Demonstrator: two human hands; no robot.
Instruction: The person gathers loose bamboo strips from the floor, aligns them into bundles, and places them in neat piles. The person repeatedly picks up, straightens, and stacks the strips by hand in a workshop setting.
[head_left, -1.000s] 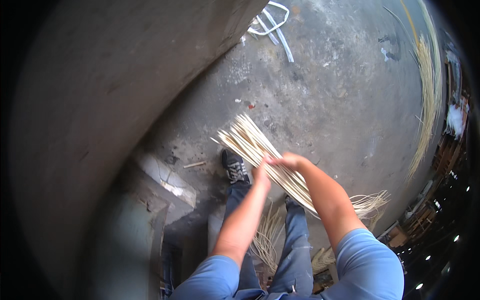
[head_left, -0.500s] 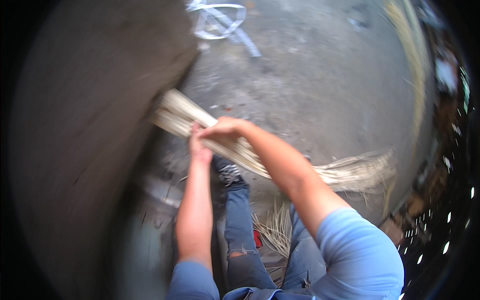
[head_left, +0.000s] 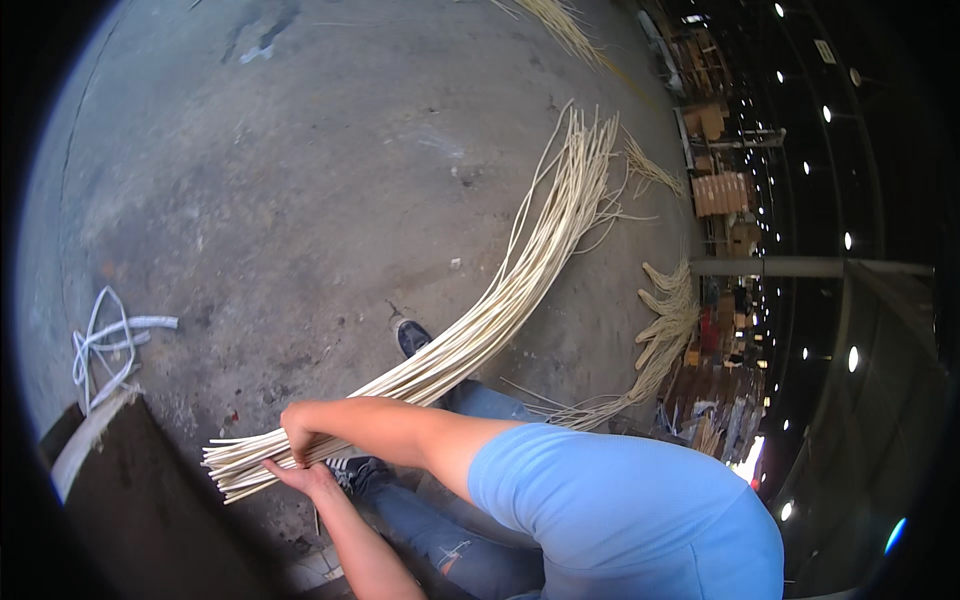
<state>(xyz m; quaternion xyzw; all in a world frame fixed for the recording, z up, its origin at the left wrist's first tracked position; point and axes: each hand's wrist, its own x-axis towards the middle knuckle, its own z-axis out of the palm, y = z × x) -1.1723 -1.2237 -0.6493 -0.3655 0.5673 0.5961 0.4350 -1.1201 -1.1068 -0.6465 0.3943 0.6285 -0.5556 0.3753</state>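
A long bundle of pale rattan canes [head_left: 500, 305] runs from the lower left up to the right, its far end fanning out over the floor. Near its blunt end, my right hand [head_left: 298, 432] wraps over the top of the bundle. My left hand [head_left: 302, 478] grips it from the near side just below, with the thumb lying along the canes and the other fingers hidden underneath. Both hands are close together, and the short cane ends [head_left: 235, 468] stick out past them to the left.
Tangled white strapping [head_left: 105, 345] lies at the far left, beside a dark board-like surface [head_left: 150, 490]. More cane bundles [head_left: 665, 320] rest on the floor to the right. Stacked boxes [head_left: 722, 194] stand beyond them. My shoes [head_left: 410, 337] are close under the bundle.
The view has swung to the right, so the strapping now sits at the left and more floor shows. Both hands keep hold of the bundle, whose fanned end now points up and away.
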